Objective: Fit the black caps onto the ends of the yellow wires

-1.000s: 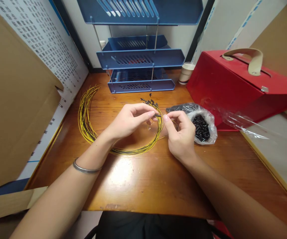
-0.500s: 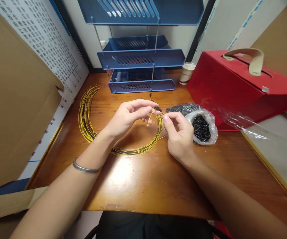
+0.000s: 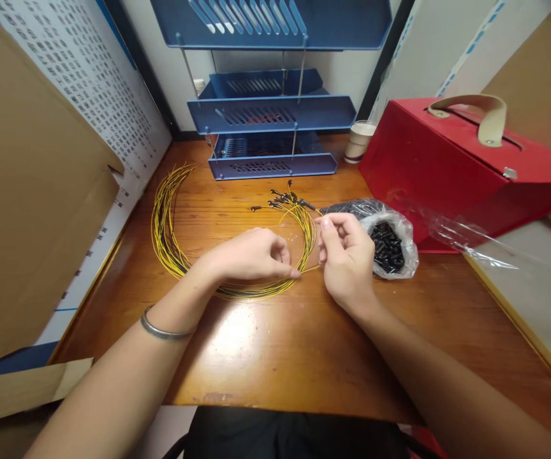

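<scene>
My left hand (image 3: 259, 255) is low over the coil of yellow and black wire (image 3: 251, 293), its fingers curled. Its fingertips close on a yellow wire at the coil's right side; the exact grip is partly hidden. To its right, my right hand (image 3: 347, 258) is closed, thumb against forefinger, pinching a thin yellow wire that leads to a black sleeve (image 3: 307, 204). Several black-tipped wire ends (image 3: 275, 203) fan out at the top of the coil. Just beyond my right hand lies an open clear plastic bag (image 3: 412, 255) holding small black sleeves (image 3: 386, 248).
Blue stacked trays (image 3: 270, 167) stand at the back. A paper cup (image 3: 359, 141) is beside a red box (image 3: 452, 166) with a beige handle. Cardboard (image 3: 31, 191) rises at the left. The wooden table's (image 3: 275, 370) front edge is near my lap.
My left hand has let go of the black-sleeved wire end and moved down toward the coil's lower right. The black tips now show. My right hand has stayed nearly in place.
</scene>
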A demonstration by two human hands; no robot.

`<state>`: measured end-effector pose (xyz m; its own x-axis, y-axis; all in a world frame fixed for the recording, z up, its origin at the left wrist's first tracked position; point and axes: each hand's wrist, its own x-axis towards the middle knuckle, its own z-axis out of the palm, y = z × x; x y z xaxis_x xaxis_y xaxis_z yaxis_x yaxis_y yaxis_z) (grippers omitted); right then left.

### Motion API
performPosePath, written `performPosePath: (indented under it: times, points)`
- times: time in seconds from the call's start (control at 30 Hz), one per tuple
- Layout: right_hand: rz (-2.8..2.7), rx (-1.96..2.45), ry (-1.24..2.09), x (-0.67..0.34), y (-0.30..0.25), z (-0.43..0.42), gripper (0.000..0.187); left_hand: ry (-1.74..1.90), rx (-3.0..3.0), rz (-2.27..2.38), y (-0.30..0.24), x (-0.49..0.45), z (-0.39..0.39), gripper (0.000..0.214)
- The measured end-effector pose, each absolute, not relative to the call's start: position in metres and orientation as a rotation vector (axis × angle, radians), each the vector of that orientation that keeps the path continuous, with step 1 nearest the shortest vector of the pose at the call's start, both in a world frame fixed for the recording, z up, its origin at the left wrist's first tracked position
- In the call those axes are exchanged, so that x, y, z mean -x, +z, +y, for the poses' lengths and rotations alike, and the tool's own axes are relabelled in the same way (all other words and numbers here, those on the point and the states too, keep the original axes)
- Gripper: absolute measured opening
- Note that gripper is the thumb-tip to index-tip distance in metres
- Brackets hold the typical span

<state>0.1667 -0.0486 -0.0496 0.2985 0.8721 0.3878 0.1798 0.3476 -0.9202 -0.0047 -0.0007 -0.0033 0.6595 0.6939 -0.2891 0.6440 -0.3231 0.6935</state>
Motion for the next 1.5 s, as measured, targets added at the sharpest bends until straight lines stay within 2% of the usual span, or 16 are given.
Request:
performPosePath:
  times: [0.1,0.27,0.37,0.7,1.03,1.17,1.27,1.37,1.5]
  points:
    - [-1.202,1.168,0.625,-0.166,-0.048,-0.049,0.019,-0.076,-2.204,1.085,-0.001,0.002,-0.008,0.031]
    - [-1.213,1.194,0.639,-0.166,-0.048,-0.048,0.019,-0.022,-2.367,1.075,0.001,-0.003,-0.014,0.013]
    - [-1.207,1.196,0.650,-0.166,-0.047,-0.049,0.020,-0.075,-2.279,1.005,0.002,-0.003,-0.013,0.009]
    - [-1.175,1.211,0.682,-0.166,-0.049,-0.046,0.016,-0.416,-2.050,0.893,0.006,0.001,-0.015,0.015]
    - [-1.192,1.210,0.673,-0.162,-0.046,-0.048,0.015,-0.601,-1.961,0.694,0.009,-0.005,-0.022,0.014]
    - [-1.157,1.247,0.684,-0.162,-0.046,-0.047,0.016,-0.468,-1.941,0.705,0.007,-0.005,-0.021,0.031]
    - [-1.114,1.259,0.698,-0.164,-0.045,-0.045,0.015,-0.205,-2.185,0.859,0.000,-0.006,-0.015,0.042]
    - [-1.089,1.259,0.729,-0.165,-0.045,-0.044,0.015,0.143,-2.458,1.032,-0.011,-0.009,-0.010,0.033]
    - [-1.076,1.232,0.758,-0.165,-0.049,-0.044,0.016,0.278,-2.584,1.052,-0.024,-0.013,-0.008,0.023]
